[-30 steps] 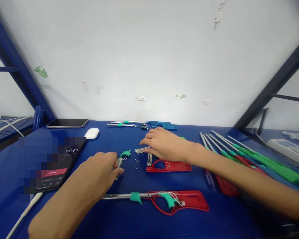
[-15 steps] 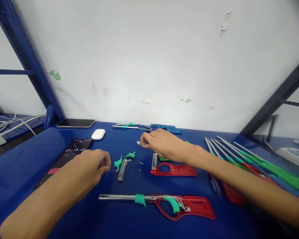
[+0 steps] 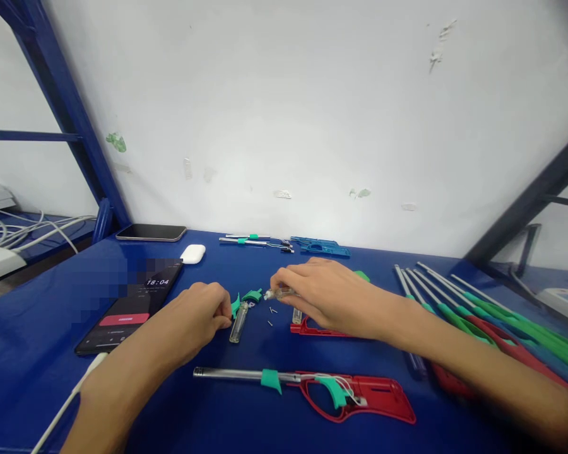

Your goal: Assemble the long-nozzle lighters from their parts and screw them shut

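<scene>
Head view gave me the open lighter [image 3: 383,397] as my landmark: it lay across the near part of the blue table [image 3: 170,403], metal tube to the left, red body to the right, with a teal trigger and white wires in the body. Beyond the inner end of its tube, my right hand [image 3: 326,293] grasped a clear tank [image 3: 283,292] between thumb and fingers, its white tip facing left. Beyond the outer part of the tube, my left hand [image 3: 208,309] had its fingers curled in, the tips right by a loose teal trigger [image 3: 235,306]; I could not tell whether they gripped it. Farther from the lighter than a second tank [image 3: 238,323], which lay beyond its tube, was another teal trigger [image 3: 252,296]. Small screws [image 3: 271,310] were scattered beyond the tube too. A third tank [image 3: 297,315] and a red shell [image 3: 305,328] sat beyond the lighter's body, partly hidden under my right hand. Well past the lighter, I saw thin metal tubes [image 3: 243,241] and blue shells [image 3: 322,247]. To the lighter's far left lay a lit phone [image 3: 123,318] and, farther back, a white case [image 3: 194,254]; to its right, a fanned group of lighters [image 3: 478,315].
</scene>
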Motion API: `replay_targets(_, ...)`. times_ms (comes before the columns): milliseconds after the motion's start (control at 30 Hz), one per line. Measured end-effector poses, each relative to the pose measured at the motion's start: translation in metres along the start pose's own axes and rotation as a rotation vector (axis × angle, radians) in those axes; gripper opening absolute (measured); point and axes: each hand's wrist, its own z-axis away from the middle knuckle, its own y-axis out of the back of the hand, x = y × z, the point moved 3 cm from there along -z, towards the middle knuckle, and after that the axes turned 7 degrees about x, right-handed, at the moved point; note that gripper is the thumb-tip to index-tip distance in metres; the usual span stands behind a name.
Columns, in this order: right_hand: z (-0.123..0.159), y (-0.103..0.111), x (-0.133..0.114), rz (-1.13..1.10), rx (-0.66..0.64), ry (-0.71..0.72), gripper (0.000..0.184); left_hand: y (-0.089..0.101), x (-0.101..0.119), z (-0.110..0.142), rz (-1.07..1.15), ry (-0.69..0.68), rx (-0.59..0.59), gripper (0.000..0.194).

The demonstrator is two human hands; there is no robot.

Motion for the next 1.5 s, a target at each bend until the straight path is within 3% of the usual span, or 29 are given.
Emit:
replay_targets(500,0.019,0.007,0.006,-0.058,0.019,-0.014,0.017,-0.014,0.007,0.002,-0.126,-0.012,0.064,0.024)
replay_targets(633,0.022,0.008,0.01,-0.071,0.024,-0.017,0.017,-0.007,0.017,0.004,-0.12,-0.049,0.133,0.025)
replay_targets(767,0.022,0.011,0.014,-0.083,0.047,-0.011,0.016,0.012,0.041,0.011,-0.025,-0.13,0.213,0.023)
replay_targets(900,0.023,0.018,0.015,-0.078,0.078,-0.003,0.015,0.029,0.068,0.018,0.322,-0.304,0.422,0.018)
replay_targets(1033,0.025,0.028,0.015,-0.081,0.103,0.002,0.015,0.028,0.078,0.02,0.485,-0.296,0.553,0.008)
replay_targets(1200,0.029,0.038,0.02,-0.149,0.116,-0.011,0.015,0.025,0.083,0.016,0.554,-0.266,0.633,0.011)
replay_targets(1500,0.033,0.045,0.021,-0.191,0.155,-0.004,0.016,0.03,0.101,0.016,0.527,-0.306,0.641,0.018)
